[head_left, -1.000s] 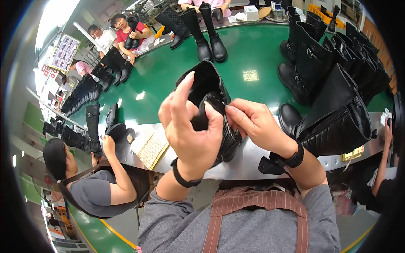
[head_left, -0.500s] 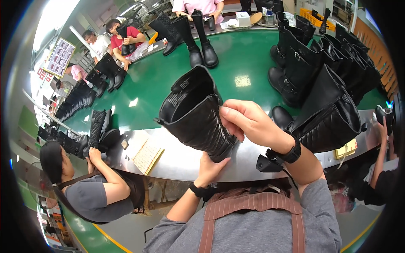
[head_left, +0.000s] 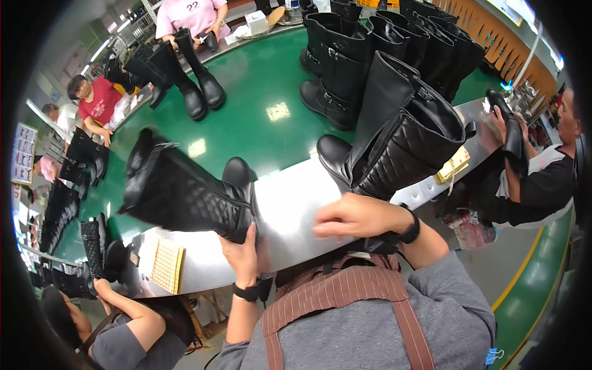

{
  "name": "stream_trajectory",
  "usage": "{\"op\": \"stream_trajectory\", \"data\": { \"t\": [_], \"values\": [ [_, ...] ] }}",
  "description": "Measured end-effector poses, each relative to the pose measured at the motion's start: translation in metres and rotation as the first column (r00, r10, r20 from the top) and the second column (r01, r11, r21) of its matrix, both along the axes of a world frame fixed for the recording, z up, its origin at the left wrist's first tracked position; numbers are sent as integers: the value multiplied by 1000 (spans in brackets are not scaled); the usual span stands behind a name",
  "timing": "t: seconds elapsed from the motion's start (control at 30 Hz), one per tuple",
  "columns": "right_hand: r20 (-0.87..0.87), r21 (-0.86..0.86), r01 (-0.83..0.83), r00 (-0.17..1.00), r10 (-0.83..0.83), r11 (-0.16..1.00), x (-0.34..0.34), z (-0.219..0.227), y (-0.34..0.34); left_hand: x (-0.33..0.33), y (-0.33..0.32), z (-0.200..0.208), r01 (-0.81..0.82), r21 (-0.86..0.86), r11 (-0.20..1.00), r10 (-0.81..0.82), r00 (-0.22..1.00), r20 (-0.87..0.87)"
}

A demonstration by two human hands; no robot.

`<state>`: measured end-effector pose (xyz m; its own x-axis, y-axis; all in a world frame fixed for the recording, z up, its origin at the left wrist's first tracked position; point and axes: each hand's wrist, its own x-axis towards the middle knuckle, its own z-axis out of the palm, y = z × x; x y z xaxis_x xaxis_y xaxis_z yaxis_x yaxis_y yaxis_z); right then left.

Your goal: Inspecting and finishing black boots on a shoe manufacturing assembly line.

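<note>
My left hand [head_left: 241, 251] grips a tall black boot [head_left: 185, 188] with a quilted shaft by its heel. The boot leans over to the left, its top smeared by motion and its toe pointing to the far side. Apart from that boot, my right hand [head_left: 361, 217] hovers over the metal edge of the bench, slightly blurred, fingers loosely apart with nothing seen in them. Just beyond it stands another quilted black boot [head_left: 394, 145], tilted to the right, its top gaping and its side opening spread.
Several black buckled boots [head_left: 333, 68] crowd the green bench top [head_left: 259, 92] at the far right. A yellow-edged card pad [head_left: 166, 265] lies on the metal strip at left, a yellow pad [head_left: 453, 165] at right. Co-workers sit on both sides and opposite.
My left hand has swung the boot left and tipped it over. My right hand has let go of its shaft and drawn back nearer me. The view has turned to the right.
</note>
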<state>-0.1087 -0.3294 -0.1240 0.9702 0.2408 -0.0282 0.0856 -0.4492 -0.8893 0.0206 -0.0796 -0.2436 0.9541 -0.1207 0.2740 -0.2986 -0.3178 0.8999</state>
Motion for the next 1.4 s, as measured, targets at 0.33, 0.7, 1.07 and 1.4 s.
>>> {"op": "stream_trajectory", "data": {
  "t": [0.33,0.7,1.07,1.4],
  "values": [
    [257,-58,770,627,-736,636,-82,-80,-55,-23,21,67,92,852,516,-42,996,-82],
    [25,362,618,742,-670,698,-43,-132,-16,-30,-94,-9,728,-97,678,-650,534,-541],
    [-1,260,532,835,-550,806,-38,-113,-23,-6,-100,21,738,-481,472,-736,30,-676],
    [-85,302,415,908,-410,858,-36,-135,-32,-14,-81,210,852,-490,186,-978,112,-178]
  ]
}}
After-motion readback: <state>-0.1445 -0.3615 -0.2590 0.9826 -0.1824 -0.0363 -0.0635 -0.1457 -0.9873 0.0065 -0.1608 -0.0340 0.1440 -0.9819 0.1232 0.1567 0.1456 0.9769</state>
